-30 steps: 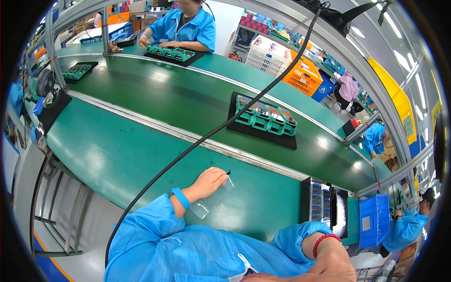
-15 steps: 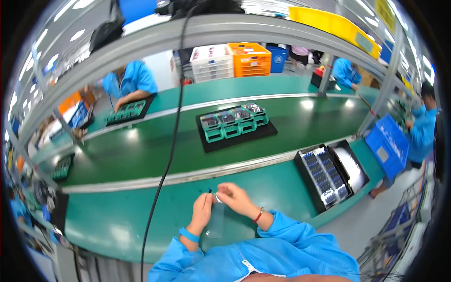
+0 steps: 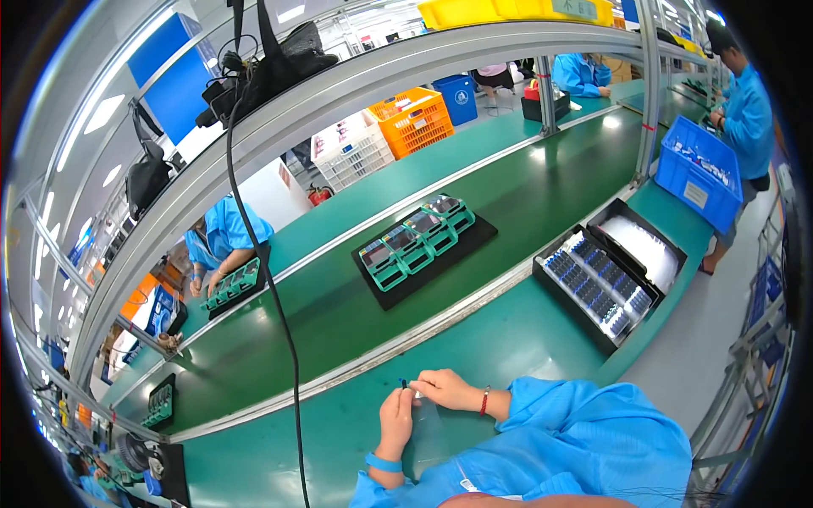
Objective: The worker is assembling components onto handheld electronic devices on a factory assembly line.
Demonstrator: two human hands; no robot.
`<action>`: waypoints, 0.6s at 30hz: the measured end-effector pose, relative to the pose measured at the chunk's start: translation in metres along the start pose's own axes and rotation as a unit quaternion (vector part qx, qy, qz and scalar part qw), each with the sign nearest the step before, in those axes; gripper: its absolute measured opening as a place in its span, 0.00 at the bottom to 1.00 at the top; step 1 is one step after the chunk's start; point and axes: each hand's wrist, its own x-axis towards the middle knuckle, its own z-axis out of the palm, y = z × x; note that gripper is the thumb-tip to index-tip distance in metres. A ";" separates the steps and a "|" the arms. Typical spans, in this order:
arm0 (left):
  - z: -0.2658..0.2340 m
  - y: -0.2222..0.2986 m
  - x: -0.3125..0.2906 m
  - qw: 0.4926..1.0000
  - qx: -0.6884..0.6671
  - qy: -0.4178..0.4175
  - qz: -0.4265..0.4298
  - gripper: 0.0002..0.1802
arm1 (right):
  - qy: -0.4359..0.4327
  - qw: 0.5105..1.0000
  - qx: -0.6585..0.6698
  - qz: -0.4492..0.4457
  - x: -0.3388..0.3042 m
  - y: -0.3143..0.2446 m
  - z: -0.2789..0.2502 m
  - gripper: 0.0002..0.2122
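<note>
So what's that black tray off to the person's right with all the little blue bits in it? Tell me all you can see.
The black tray is a shallow rectangle, apparently plastic, lying flat and askew on the green workbench near its edge. Rows of small blue and white parts fill it, too small to identify. A second black tray holding something pale and shiny lies alongside it. No hand touches it.
</note>
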 end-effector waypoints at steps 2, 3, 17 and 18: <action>0.000 0.001 0.000 1.000 -0.014 -0.005 -0.001 0.15 | -0.025 1.000 0.002 -0.008 0.002 0.000 -0.003 0.15; -0.001 0.000 0.001 1.000 -0.013 -0.005 -0.001 0.15 | -0.025 1.000 0.003 -0.008 0.002 0.000 -0.003 0.15; -0.007 -0.001 0.000 0.996 -0.064 -0.056 -0.015 0.14 | -0.025 0.985 0.153 0.079 0.002 0.001 0.000 0.14; -0.007 -0.001 0.000 0.996 -0.070 -0.046 -0.017 0.14 | -0.012 0.984 0.160 0.071 0.002 0.003 0.000 0.15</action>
